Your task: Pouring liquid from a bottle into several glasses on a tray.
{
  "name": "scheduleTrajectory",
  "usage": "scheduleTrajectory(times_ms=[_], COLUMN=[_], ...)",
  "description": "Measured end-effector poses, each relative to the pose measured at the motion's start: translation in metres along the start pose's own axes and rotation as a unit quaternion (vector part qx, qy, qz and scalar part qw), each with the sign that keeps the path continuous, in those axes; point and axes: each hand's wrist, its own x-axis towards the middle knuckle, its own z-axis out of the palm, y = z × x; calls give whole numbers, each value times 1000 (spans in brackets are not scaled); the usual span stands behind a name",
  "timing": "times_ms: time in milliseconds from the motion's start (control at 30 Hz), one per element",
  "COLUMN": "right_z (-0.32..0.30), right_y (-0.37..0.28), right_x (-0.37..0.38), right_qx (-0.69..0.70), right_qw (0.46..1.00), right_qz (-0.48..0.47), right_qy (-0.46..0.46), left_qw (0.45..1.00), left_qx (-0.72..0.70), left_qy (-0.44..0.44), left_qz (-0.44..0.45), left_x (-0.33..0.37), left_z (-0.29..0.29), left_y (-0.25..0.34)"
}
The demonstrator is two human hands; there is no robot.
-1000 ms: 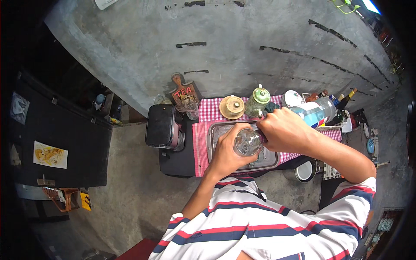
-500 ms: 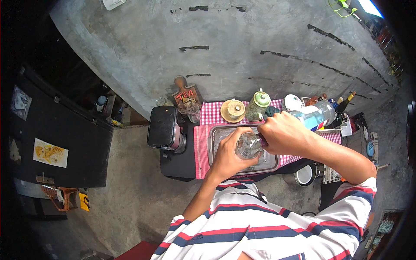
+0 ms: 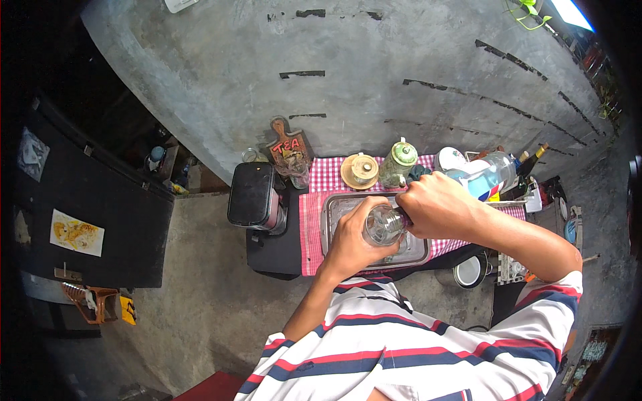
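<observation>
In front of my chest, my left hand [image 3: 354, 237] is wrapped round a clear drinking glass [image 3: 382, 226]. My right hand [image 3: 428, 207] is closed round the neck end of a large clear plastic bottle [image 3: 491, 175]. The bottle lies tilted behind that hand, its body reaching up and right, with a blue and white label in part view. At the glass's right side the two hands almost meet, and something purple shows between them. My right fingers hide the bottle's mouth. Below the hands is a metal-rimmed tray [image 3: 422, 259] on a red checked cloth [image 3: 312, 234].
A black-lidded dispenser [image 3: 253, 194] stands left on the table. At the back are a wooden board [image 3: 289, 150], a lidded cup on a saucer [image 3: 363, 171], a green lidded jar [image 3: 400, 160] and a white round lid [image 3: 450, 158]. A dark wine bottle [image 3: 531, 160] leans right; a bucket [image 3: 468, 271] sits below.
The plastic bottle has shifted slightly behind my right hand, baring something yellow beside it. Both hands keep nearly the same place and grip.
</observation>
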Motion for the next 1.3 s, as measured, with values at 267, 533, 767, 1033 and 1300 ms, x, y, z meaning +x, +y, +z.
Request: scheduleTrajectory(times_ms=[267, 533, 767, 1033, 1300], right_z=[1, 1, 1, 1, -3], right_y=[-1, -2, -2, -3, -7], right_x=[1, 2, 1, 2, 2], right_qx=[-13, -9, -8, -13, -12], right_qw=[1000, 1000, 1000, 1000, 1000], right_qz=[-9, -6, -3, -12, -4], right_qy=[1, 1, 4, 1, -9], left_qw=[1000, 1000, 1000, 1000, 1000], left_qx=[-1, -2, 2, 7, 7], left_qy=[-2, -1, -8, -7, -3], left_qz=[-6, -9, -3, -4, 3], left_x=[-1, -1, 0, -2, -2], left_z=[0, -1, 0, -1, 0], left_y=[-2, -3, -6, -4, -5])
